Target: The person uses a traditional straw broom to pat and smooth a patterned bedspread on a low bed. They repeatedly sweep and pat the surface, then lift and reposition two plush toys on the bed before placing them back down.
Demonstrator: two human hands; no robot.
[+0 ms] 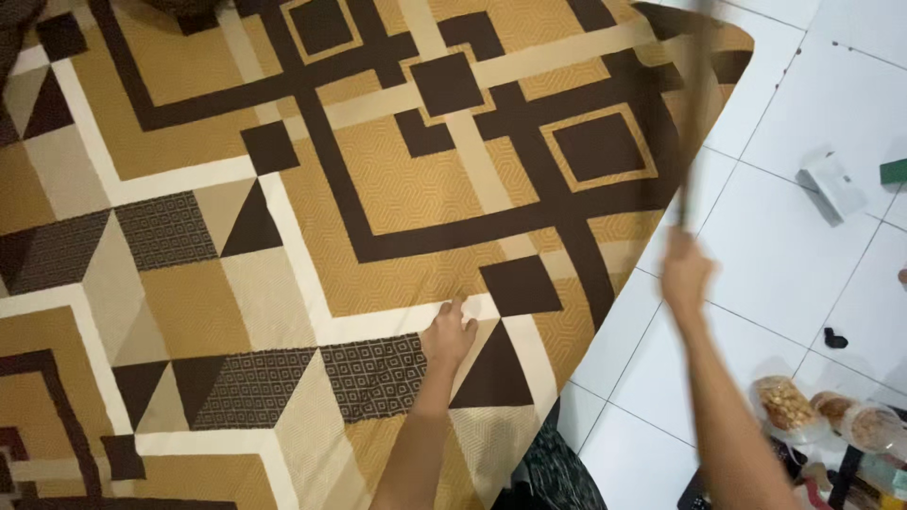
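Head view:
1. Left hand rests flat, fingers apart, on the patterned bedsheet near the bed's edge.
2. Right hand, blurred, is clamped around a dark stick raised over the white floor.

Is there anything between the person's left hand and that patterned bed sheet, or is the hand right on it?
Nothing visible stands between them. The left hand lies flat on the bed sheet, near its edge by the white tiled floor. The right hand is off the sheet, raised over the floor and gripping a thin dark stick, which is blurred.
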